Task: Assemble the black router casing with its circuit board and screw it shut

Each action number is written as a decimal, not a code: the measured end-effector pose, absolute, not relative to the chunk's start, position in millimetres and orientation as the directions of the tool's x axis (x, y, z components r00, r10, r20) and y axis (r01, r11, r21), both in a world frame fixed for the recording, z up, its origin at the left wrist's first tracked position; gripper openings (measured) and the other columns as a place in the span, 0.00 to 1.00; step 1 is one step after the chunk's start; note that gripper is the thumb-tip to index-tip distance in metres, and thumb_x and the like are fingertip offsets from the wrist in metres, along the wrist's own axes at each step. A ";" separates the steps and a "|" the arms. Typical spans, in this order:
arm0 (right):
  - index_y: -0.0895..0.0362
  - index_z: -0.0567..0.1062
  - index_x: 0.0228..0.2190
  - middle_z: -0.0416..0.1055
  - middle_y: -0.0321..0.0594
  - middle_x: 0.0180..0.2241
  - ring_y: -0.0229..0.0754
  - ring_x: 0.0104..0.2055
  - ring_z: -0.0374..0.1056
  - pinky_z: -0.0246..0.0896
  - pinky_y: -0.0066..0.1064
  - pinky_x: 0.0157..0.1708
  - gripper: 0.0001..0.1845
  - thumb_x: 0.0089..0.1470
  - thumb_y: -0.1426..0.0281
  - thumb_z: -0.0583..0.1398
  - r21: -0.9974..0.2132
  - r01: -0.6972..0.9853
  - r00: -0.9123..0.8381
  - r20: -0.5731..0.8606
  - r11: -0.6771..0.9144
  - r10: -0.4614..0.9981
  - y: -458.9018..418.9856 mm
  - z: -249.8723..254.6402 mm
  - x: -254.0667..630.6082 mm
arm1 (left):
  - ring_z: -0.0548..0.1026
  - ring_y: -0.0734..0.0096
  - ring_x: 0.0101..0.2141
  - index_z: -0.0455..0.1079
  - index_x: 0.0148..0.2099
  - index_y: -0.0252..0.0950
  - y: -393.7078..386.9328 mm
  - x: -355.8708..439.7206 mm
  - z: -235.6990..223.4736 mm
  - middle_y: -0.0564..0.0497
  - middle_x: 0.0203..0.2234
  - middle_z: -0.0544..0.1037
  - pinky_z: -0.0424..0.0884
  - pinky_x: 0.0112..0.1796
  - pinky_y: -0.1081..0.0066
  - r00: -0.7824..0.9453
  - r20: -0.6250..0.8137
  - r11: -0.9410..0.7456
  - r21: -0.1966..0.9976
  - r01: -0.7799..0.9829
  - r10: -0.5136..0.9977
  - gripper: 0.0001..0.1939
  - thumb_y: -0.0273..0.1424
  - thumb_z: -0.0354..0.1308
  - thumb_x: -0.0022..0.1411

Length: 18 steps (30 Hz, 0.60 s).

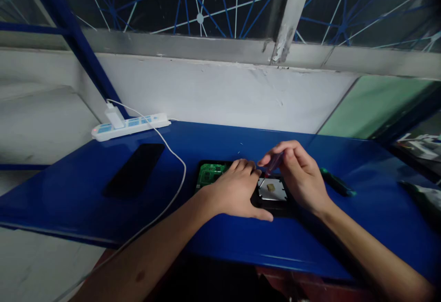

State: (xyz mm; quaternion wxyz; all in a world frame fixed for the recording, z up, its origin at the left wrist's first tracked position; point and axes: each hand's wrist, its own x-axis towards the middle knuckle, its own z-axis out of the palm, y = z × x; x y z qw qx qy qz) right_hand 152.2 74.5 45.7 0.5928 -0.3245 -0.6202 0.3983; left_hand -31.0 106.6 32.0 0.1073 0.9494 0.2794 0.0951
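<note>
An opened black electronic device (279, 209) lies on the blue table, with a green circuit board (210, 172) at its left and a silver metal plate (275, 194) at its right. My left hand (237, 187) reaches across its middle, fingers curled at the far side and thumb along the near edge, holding it down. Pinched in my right hand (301, 175) is a screwdriver (274, 163) with a dark reddish-purple handle. Its thin shaft slants down to the left edge of the plate. Whether the tip sits in a screw is too small to tell.
A dark flat panel (134, 171) lies left, beside a white cable (177, 159) running from a charger (114, 116) in a white power strip (131, 126). Right of my right hand is a dark green-tipped tool (337, 182). A wall (220, 95) bounds the table's back.
</note>
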 end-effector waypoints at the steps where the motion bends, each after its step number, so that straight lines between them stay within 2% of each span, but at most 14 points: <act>1: 0.48 0.75 0.41 0.77 0.36 0.37 0.38 0.35 0.73 0.69 0.33 0.36 0.08 0.66 0.60 0.57 -0.877 -0.088 -0.081 0.479 0.472 0.874 75.0 45.1 152.5 | 0.62 0.38 0.60 0.60 0.64 0.31 106.6 -30.7 32.2 0.34 0.60 0.66 0.55 0.61 0.50 0.826 0.125 -0.822 0.255 0.509 0.550 0.50 0.64 0.60 0.52; 4: 0.48 0.76 0.39 0.72 0.35 0.38 0.39 0.38 0.74 0.70 0.31 0.33 0.07 0.59 0.61 0.65 -0.860 -0.106 -0.079 0.508 0.500 0.858 75.9 45.1 154.5 | 0.66 0.41 0.57 0.66 0.57 0.31 106.8 -29.6 32.2 0.36 0.54 0.70 0.57 0.60 0.51 0.823 0.135 -0.823 0.251 0.510 0.551 0.46 0.64 0.60 0.51; 7: 0.49 0.77 0.36 0.70 0.34 0.35 0.38 0.37 0.73 0.69 0.30 0.32 0.03 0.59 0.65 0.66 -0.852 -0.071 -0.082 0.523 0.518 0.849 75.2 48.0 155.8 | 0.65 0.41 0.57 0.68 0.55 0.31 107.0 -29.3 32.0 0.36 0.52 0.72 0.57 0.60 0.52 0.825 0.143 -0.827 0.243 0.507 0.547 0.45 0.64 0.61 0.51; 10: 0.49 0.78 0.37 0.72 0.34 0.34 0.38 0.36 0.73 0.69 0.31 0.34 0.02 0.60 0.67 0.64 -0.855 0.006 -0.091 0.516 0.519 0.852 74.0 51.4 155.4 | 0.62 0.39 0.60 0.67 0.57 0.31 106.9 -30.0 31.6 0.35 0.55 0.70 0.56 0.61 0.51 0.826 0.136 -0.826 0.248 0.507 0.548 0.45 0.64 0.60 0.52; 15: 0.45 0.73 0.51 0.78 0.35 0.36 0.37 0.33 0.74 0.71 0.34 0.36 0.13 0.66 0.65 0.58 -0.859 0.046 -0.067 0.506 0.509 0.860 74.6 50.8 152.5 | 0.59 0.38 0.63 0.58 0.66 0.30 106.3 -30.7 30.2 0.34 0.62 0.63 0.53 0.62 0.49 0.820 0.121 -0.818 0.242 0.522 0.559 0.52 0.65 0.58 0.53; 18: 0.47 0.74 0.46 0.79 0.36 0.37 0.38 0.36 0.75 0.71 0.35 0.38 0.09 0.68 0.64 0.55 -0.852 0.036 -0.031 0.521 0.522 0.853 74.8 47.6 150.8 | 0.58 0.37 0.64 0.56 0.67 0.30 106.2 -30.6 30.0 0.33 0.64 0.61 0.52 0.62 0.49 0.825 0.132 -0.825 0.237 0.512 0.550 0.54 0.65 0.58 0.53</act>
